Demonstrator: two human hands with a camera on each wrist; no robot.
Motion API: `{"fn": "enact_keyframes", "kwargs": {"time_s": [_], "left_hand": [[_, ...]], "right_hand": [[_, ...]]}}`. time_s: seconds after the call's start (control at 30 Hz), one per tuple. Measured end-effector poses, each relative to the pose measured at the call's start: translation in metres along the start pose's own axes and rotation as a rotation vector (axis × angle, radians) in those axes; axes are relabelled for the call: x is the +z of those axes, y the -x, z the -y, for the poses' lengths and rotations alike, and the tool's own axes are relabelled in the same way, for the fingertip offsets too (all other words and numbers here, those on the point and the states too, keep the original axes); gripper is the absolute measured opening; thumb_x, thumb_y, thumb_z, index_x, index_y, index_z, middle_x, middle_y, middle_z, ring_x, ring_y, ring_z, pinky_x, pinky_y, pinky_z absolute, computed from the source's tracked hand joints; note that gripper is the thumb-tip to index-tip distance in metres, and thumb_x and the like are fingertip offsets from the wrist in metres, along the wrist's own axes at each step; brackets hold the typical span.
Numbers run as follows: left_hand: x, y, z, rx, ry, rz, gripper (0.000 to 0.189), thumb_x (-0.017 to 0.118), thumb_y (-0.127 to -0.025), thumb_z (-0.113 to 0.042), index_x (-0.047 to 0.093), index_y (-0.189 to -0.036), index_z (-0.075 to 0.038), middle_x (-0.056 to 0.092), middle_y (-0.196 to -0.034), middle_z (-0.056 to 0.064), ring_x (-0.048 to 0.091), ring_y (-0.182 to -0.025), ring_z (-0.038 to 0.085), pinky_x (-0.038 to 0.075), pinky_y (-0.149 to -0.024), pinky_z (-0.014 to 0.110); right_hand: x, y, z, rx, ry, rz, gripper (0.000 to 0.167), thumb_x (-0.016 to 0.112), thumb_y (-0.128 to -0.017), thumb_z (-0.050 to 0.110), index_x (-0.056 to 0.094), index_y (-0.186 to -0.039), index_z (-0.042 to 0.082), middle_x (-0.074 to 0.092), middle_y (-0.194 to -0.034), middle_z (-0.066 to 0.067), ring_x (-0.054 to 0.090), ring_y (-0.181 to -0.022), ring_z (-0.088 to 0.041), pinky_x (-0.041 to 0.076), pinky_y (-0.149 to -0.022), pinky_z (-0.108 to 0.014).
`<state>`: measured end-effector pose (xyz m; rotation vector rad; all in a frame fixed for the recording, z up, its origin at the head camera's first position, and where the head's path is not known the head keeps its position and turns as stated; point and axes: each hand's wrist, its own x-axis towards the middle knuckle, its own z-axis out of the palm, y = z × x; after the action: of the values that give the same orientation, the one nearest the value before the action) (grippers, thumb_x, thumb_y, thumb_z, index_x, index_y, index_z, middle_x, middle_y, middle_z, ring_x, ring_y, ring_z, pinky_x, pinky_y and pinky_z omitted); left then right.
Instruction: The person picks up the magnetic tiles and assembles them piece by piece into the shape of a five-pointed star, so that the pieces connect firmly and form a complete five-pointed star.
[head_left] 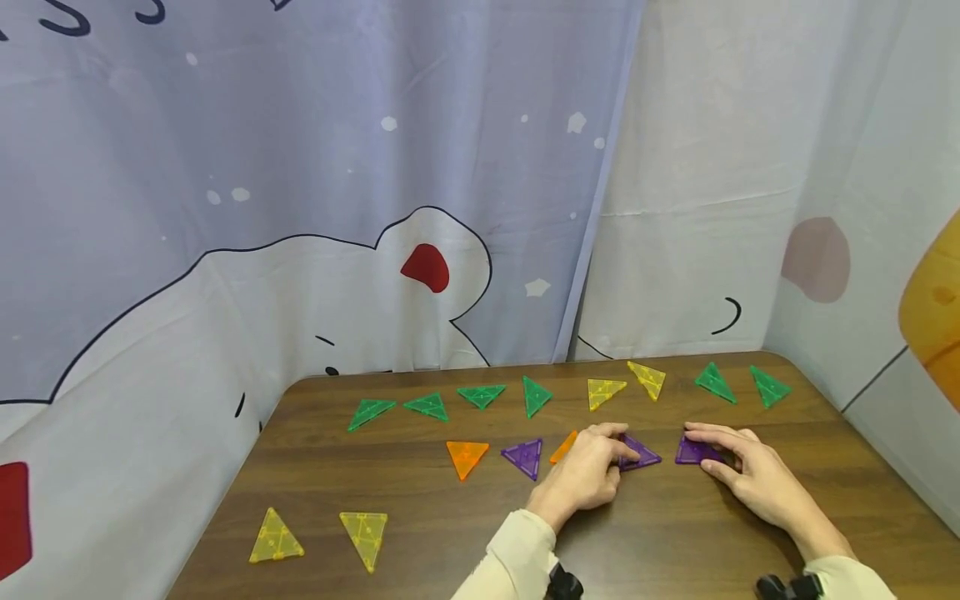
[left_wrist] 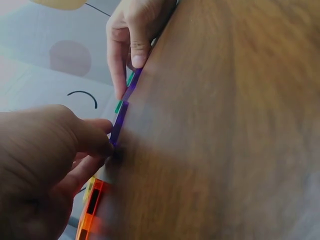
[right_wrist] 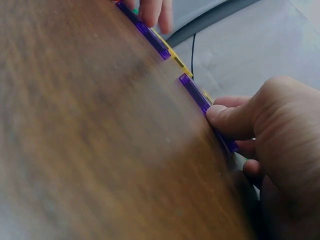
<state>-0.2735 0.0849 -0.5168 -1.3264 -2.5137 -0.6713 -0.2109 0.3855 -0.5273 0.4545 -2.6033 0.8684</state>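
Two purple triangle magnetic tiles lie side by side on the table, with a gap between them. My left hand (head_left: 587,472) holds the left purple tile (head_left: 642,455) at its left end, covering part of it. The right purple tile (head_left: 692,451) is pinched by my right hand (head_left: 759,482), thumb on the near edge and fingers at the far side. In the right wrist view the thumb (right_wrist: 220,115) presses against that tile's edge. An orange triangle tile (head_left: 562,448) is partly hidden behind my left hand. Another purple triangle tile (head_left: 524,458) lies farther left.
Along the back of the wooden table (head_left: 315,467) lie several green triangle tiles (head_left: 427,406) and two yellow ones (head_left: 604,392). An orange triangle tile (head_left: 467,458) sits mid-table. Two larger yellow triangles (head_left: 365,537) lie front left. A printed curtain (head_left: 480,167) hangs behind.
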Motion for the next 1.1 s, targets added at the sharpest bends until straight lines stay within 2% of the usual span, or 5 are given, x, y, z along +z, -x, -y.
{"fn": "enact_keyframes", "kwargs": {"time_s": [0.13, 0.47, 0.6, 0.8, 1.1], "left_hand": [[0.002, 0.0, 0.001, -0.045, 0.021, -0.001, 0.035, 0.077, -0.09, -0.006, 0.089, -0.12, -0.019, 0.074, -0.146, 0.006, 0.064, -0.142, 0.017, 0.049, -0.118, 0.027], [0.021, -0.002, 0.015, -0.077, 0.05, -0.066, 0.023, 0.088, -0.087, -0.014, 0.089, -0.108, -0.023, 0.079, -0.135, 0.001, 0.073, -0.122, 0.006, 0.055, -0.092, 0.011], [0.006, -0.002, 0.006, -0.092, 0.053, -0.029, 0.025, 0.091, -0.088, -0.015, 0.089, -0.112, -0.02, 0.083, -0.12, -0.004, 0.073, -0.115, 0.002, 0.054, -0.092, 0.01], [-0.013, 0.0, -0.014, -0.24, 0.052, 0.049, 0.046, 0.1, -0.085, -0.039, 0.085, -0.123, -0.019, 0.065, -0.116, -0.004, 0.058, -0.088, -0.006, 0.047, -0.076, 0.004], [-0.005, -0.006, -0.021, -0.382, -0.003, 0.045, 0.067, 0.101, -0.077, -0.058, 0.081, -0.128, -0.019, 0.064, -0.118, -0.004, 0.065, -0.098, 0.003, 0.056, -0.084, 0.015]], "right_hand": [[0.0, 0.0, 0.002, 0.014, 0.0, 0.0, 0.045, 0.087, -0.098, 0.012, 0.077, -0.141, 0.022, 0.071, -0.15, -0.004, 0.052, -0.112, -0.001, 0.045, -0.078, -0.022], [0.001, -0.004, 0.006, 0.132, -0.02, 0.03, 0.043, 0.095, -0.091, 0.035, 0.078, -0.13, 0.03, 0.071, -0.149, -0.003, 0.053, -0.113, -0.005, 0.051, -0.086, -0.018], [0.002, -0.004, 0.005, 0.133, -0.03, 0.021, 0.043, 0.096, -0.09, 0.034, 0.079, -0.129, 0.029, 0.073, -0.148, -0.003, 0.053, -0.112, -0.005, 0.051, -0.087, -0.015], [0.002, -0.003, 0.006, 0.129, -0.023, 0.003, 0.044, 0.097, -0.089, 0.035, 0.08, -0.128, 0.028, 0.074, -0.145, -0.002, 0.054, -0.114, -0.004, 0.049, -0.089, -0.013], [0.005, -0.006, 0.01, 0.122, 0.007, 0.0, 0.049, 0.099, -0.084, 0.042, 0.079, -0.128, 0.028, 0.077, -0.14, 0.003, 0.057, -0.113, -0.007, 0.048, -0.091, -0.021]]}}
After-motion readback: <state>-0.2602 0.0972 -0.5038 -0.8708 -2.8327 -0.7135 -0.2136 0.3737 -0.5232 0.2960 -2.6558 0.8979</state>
